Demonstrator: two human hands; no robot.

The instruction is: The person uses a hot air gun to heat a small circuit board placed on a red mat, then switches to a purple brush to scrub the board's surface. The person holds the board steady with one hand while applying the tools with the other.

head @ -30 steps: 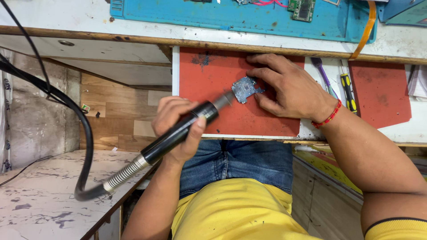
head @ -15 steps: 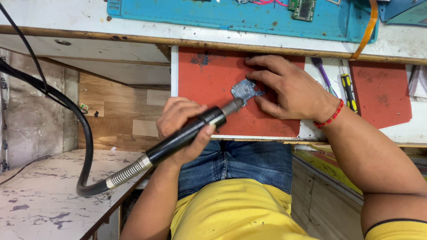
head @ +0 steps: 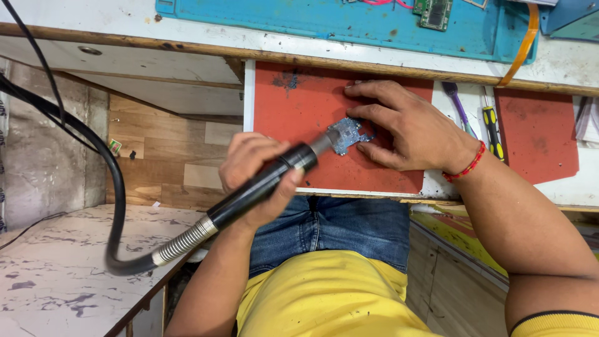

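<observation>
Small grey-blue circuit board (head: 347, 133) flat on red rubber mat (head: 293, 118), pinned by right hand (head: 405, 132) fingertips. Left hand (head: 256, 178) clenched around black hot-air handpiece (head: 265, 184), nozzle at board edge, possibly touching. Probably light, stiff, fragile; best gripped by edges.
</observation>
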